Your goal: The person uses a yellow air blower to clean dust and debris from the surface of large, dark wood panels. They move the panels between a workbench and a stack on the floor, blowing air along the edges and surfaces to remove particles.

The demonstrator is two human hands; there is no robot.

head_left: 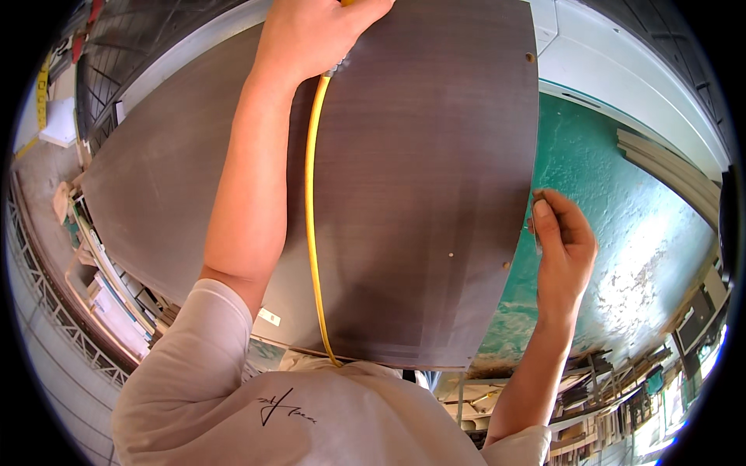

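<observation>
A large dark brown board (pixel 420 171) lies flat before me, with small round holes near its right edge. At the far side, my left hand (pixel 322 35) is closed around an air tool, mostly hidden by the fingers and cut off by the picture's top. A yellow air hose (pixel 311 194) runs from its metal fitting (pixel 336 70) back over the board toward my body. Just off the board's right edge, my right hand (pixel 566 241) is closed in a pinch. Between thumb and fingers a small thin greyish piece (pixel 538 242) shows; its kind is unclear.
A worn green surface (pixel 579 155) extends right of the board, with a long strip of stacked boards (pixel 668 175) on it. White machine housing (pixel 614 62) borders the far side. Scrap wood pieces (pixel 598 396) pile up at lower right. More panels (pixel 116 303) stand at left.
</observation>
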